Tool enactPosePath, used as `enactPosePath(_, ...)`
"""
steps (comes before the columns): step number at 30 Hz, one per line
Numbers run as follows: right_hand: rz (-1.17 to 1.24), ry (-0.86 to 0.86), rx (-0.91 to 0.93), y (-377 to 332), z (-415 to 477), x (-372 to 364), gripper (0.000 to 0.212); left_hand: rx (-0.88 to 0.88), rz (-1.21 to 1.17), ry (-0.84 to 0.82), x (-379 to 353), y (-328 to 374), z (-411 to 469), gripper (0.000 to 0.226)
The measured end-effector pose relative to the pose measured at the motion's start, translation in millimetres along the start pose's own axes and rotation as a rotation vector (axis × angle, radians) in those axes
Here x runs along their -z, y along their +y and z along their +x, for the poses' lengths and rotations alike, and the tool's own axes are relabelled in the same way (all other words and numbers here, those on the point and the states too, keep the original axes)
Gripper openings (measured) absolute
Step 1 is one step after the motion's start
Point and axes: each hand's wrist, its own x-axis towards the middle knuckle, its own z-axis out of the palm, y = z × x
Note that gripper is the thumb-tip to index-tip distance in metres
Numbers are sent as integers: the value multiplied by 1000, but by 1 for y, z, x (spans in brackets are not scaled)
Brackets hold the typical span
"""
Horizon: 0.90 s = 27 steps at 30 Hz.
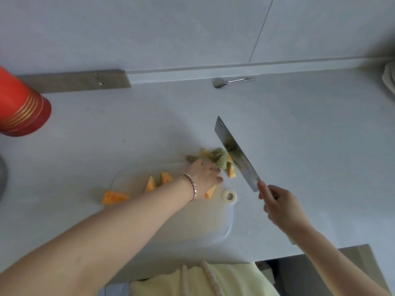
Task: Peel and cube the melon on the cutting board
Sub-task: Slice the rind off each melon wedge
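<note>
- Head view: a stack of red cups (21, 103) is seen at the far left of the tabletop (299, 146), and a wooden strip (74, 81) is laid along the back edge beside it.
- A stray wedge (114, 197) of melon is found off the board, on the tabletop just beside the board's left rim.
- Two paired wedges (150, 183) are stood on the left part of the cutting board (203, 227), near each other, with a greenish edge showing on each.
- The left hand (206, 175) is stretched across the board, and a part-covered wedge (210, 192) shows from under its palm. Its fingertips are laid against the rind scraps (220, 160) heaped at the board's far edge. Whether a scrap is pinched or only touched cannot be told.
- A spoon (222, 83) is left well behind, at the back of the tabletop, and a tape roll (229, 195) is set near the board's right rim.
- A rind-on wedge (231, 170) is placed between the left fingertips and the blade, just left of the steel. It is judged to be the piece next in line. The left hand is nearer to it.
- The cleaver (237, 154) is held with its long axis running from far-left to near-right, its edge turned toward that wedge.
- The right hand (280, 206) is wrapped firmly round the cleaver's handle.
- A pale cloth (389, 77) is glimpsed at the far right edge.
</note>
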Motion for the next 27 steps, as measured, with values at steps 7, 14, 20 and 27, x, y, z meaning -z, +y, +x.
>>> enactPosePath(7,100,-240,-71,-10,1,0,45,406,-244,-95,-20,12,-38,52)
enactPosePath(14,-27,-388,-76,-19,15,-26,48,554,-354,39,-37,13,-59,54)
enactPosePath(20,-28,-365,-144,-16,18,-27,48,534,-452,101,-40,12,-60,51)
enactPosePath(27,-1,-255,-179,-14,3,-12,50,572,-592,223,-42,26,-46,51)
